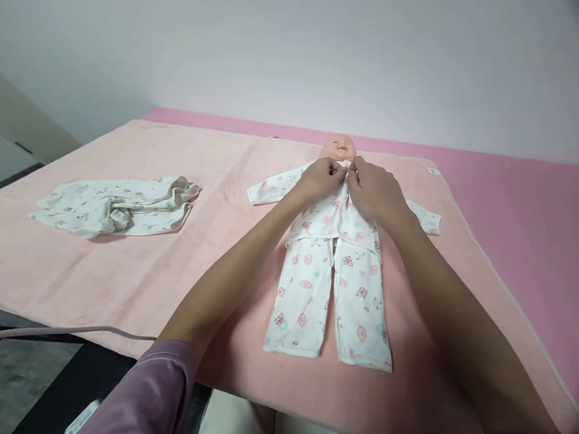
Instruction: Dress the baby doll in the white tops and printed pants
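A baby doll lies face up, its head toward the wall. It wears a white printed top with both sleeves spread out and matching white trousers. At the neckline, my left hand pinches the collar edge of the top with closed fingers. Right beside it, my right hand grips the other side of the front edge near the doll's chin. Below the hands the top's front edges run down to the waist. Both fingertips are partly hidden by the hands.
A crumpled white printed garment lies at the left on the pink blanket. Darker pink surface shows at the right and back, with a wall behind. A cable crosses the front left edge.
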Demonstrator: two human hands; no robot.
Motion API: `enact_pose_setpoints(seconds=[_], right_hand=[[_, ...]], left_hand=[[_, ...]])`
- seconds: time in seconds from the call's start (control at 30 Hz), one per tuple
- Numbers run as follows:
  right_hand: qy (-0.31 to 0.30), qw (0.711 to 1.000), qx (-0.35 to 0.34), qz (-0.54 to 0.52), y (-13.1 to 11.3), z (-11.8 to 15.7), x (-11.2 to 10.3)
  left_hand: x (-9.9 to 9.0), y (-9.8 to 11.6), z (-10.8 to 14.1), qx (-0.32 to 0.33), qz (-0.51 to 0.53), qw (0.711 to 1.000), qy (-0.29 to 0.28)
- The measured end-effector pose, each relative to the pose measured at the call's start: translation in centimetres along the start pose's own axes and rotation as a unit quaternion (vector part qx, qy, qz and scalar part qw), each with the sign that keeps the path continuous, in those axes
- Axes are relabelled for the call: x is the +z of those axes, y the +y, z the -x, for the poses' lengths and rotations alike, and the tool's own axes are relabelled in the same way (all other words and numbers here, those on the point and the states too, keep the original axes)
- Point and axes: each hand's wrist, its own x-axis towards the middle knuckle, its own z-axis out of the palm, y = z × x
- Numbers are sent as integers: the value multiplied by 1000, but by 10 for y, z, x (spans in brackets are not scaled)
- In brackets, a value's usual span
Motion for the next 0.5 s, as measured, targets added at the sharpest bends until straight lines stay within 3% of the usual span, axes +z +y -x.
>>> enact_pose_setpoints(seconds=[0.13,0.23,0.37,0.5], right_hand=[[-25,995,67,-63,17,-21,-4],[-42,985,113,-122,30,-43,5],[-39,982,115,-144,38,-59,20],[-31,983,109,-146,39,-59,26]], left_hand=[[-1,-4,-10,15,-22,999,29],[-1,-6,-25,-3,-33,999,38],[3,-7,-39,-44,-42,997,45],[5,-9,-39,-34,0,999,32]])
